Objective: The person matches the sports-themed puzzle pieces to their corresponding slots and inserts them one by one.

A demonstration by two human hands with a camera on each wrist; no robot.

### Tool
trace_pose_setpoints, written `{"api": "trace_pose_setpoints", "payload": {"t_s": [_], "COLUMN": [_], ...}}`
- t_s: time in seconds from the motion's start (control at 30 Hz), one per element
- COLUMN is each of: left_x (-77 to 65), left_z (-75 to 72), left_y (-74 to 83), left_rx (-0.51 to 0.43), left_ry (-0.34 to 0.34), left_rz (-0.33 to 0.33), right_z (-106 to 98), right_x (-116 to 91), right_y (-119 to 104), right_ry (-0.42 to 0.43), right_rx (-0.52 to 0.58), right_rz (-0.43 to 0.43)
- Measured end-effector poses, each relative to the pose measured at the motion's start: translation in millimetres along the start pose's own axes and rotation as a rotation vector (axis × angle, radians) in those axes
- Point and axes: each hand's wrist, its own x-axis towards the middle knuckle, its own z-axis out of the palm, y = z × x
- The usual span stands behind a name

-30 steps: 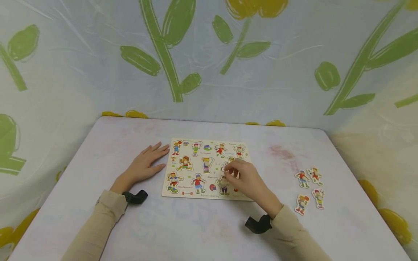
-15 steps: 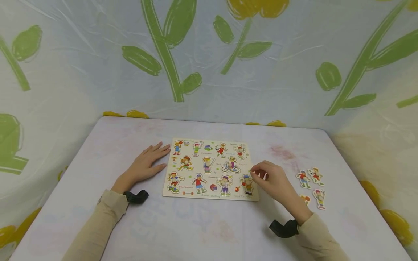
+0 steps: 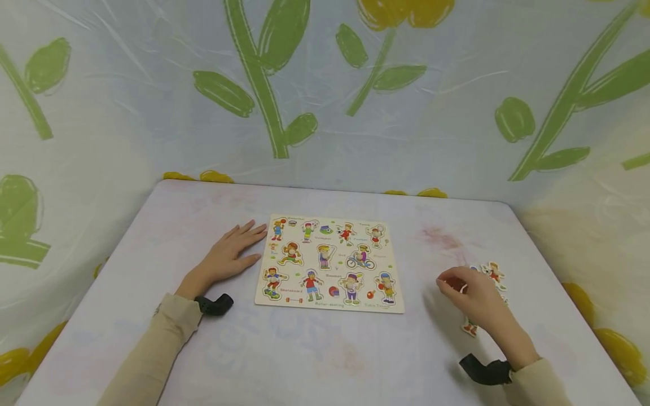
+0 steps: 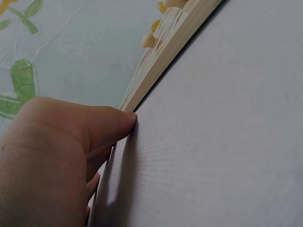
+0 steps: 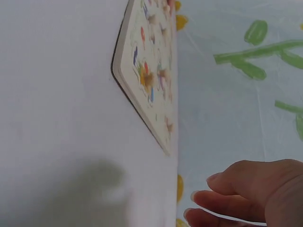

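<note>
A cream wooden puzzle board (image 3: 376, 282) lies mid-table, with knobbed pieces of sporty figures in it. My left hand (image 3: 231, 254) rests palm down at the board's left edge, fingers spread. In the left wrist view its thumb (image 4: 113, 124) touches the wooden side of the board (image 4: 161, 66). To the right of the board, my right hand (image 3: 477, 299) hovers over several loose figure pieces, its fingers loosely bent around nothing. One piece with a red-shirted figure (image 3: 495, 272) shows behind that hand, and another piece (image 3: 470, 328) peeks out below it; the others are mostly covered.
The pale table (image 3: 325, 361) has rounded far corners. A white cloth with green leaves (image 3: 299, 128) and yellow flowers hangs behind and around it. A black wrist camera (image 3: 486, 370) sticks out from the right wrist, another camera (image 3: 215, 305) from the left.
My right hand has moved from over the board rightward to the loose pieces, uncovering the right-hand figures on the board. My left hand has stayed at the board's edge.
</note>
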Motion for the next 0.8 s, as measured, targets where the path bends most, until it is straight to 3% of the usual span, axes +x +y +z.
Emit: {"api": "trace_pose_setpoints", "payload": {"t_s": [0.33,0.63,0.8], "left_x": [1.1,1.2,0.9], "left_z": [-0.9,-2.8,-4.3], "left_y": [1.5,1.9,2.8], "left_rx": [0.001,0.002,0.0], "left_ry": [-0.002,-0.007,-0.012], "left_rz": [0.003,-0.003,-0.003], "right_z": [-27.9,-38.8,-36.9], "right_x": [-21.2,-33.5,-35.5], "right_y": [26.1,33.3,35.2], "right_ry": [-0.067,-0.355,-0.44], "right_rx": [-0.043,-0.065,-0.002], "right_rz": [0.145,0.262,0.277]}}
